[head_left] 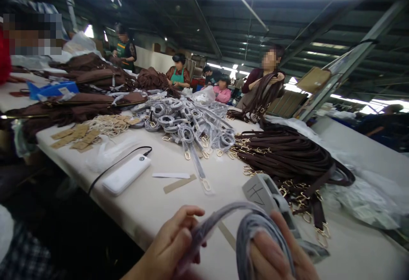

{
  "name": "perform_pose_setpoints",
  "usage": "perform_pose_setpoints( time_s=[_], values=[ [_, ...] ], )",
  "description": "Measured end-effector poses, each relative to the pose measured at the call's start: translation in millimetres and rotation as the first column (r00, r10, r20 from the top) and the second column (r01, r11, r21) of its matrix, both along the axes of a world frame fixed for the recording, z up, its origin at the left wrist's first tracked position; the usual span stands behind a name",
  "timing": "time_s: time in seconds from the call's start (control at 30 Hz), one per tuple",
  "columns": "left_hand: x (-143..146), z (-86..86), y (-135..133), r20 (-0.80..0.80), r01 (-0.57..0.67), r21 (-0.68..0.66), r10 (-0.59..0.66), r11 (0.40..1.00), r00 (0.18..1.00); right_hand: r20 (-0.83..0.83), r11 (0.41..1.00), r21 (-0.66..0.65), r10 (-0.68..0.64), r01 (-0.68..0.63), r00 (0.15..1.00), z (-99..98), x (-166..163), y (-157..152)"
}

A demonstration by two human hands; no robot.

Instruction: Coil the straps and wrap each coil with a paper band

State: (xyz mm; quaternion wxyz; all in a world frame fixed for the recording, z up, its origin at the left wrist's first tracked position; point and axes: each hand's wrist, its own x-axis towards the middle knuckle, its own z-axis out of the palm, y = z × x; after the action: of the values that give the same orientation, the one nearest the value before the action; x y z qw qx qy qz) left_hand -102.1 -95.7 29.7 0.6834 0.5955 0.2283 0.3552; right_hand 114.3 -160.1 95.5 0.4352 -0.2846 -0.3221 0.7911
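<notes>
A strap in clear plastic wrapping [244,233] is partly wound into a coil, low in the head view. My right hand [271,254] is closed around the coil, with fingers through its middle. The strap's loose length arches over to my left hand [179,241], whose fingers curl around it. Just behind my right hand stands a grey tape dispenser [265,190] with dark marks on its side. Beyond my hands lies a heap of coiled, plastic-wrapped straps [185,120] with gold clasps.
Brown straps [284,152] with gold clasps are piled at right. A white power bank [127,174] with a black cable lies left, near cardboard tags [76,136] and brown bags [96,105]. Across the table, a person [270,75] holds brown straps; other people work farther back.
</notes>
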Motion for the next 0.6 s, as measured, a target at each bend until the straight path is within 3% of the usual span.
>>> perform_pose_setpoints(
  time_s=[0.1,0.2,0.27,0.37,0.43,0.5,0.53,0.6],
  values=[
    [1,-13.0,-1,-0.115,-0.093,0.356,0.142,0.93,0.983,-0.296,0.995,0.017,-0.093,0.103,0.951,6.3,-20,12],
    [5,-25.6,0,-0.199,0.009,0.437,0.087,0.9,0.976,-0.327,0.97,0.102,-0.177,0.221,0.928,10.7,-33,20],
    [8,-31.1,-2,-0.187,0.06,0.355,0.008,0.933,0.982,-0.258,0.946,0.173,-0.225,0.274,0.94,13.0,-36,24],
    [11,-32.2,-8,-0.114,0.088,0.076,-0.079,0.993,0.99,-0.187,0.899,0.281,-0.293,0.337,0.938,13.1,-36,30],
    [11,-28.6,-12,-0.061,0.133,-0.103,-0.14,0.986,0.988,-0.122,0.842,0.394,-0.35,0.368,0.929,7.4,-35,35],
    [8,-23.3,-13,-0.014,0.176,-0.224,-0.184,0.958,0.983,0.013,0.73,0.584,-0.444,0.354,0.896,-4.5,-33,41],
    [6,-20.7,-13,0.002,0.185,-0.28,-0.192,0.942,0.981,0.113,0.653,0.702,-0.495,0.283,0.861,-12.3,-30,44],
    [0,-17.2,-10,0.038,0.218,-0.394,-0.222,0.893,0.974,0.349,0.506,0.862,-0.569,-0.017,0.745,-28.6,-24,49]
  ],
)
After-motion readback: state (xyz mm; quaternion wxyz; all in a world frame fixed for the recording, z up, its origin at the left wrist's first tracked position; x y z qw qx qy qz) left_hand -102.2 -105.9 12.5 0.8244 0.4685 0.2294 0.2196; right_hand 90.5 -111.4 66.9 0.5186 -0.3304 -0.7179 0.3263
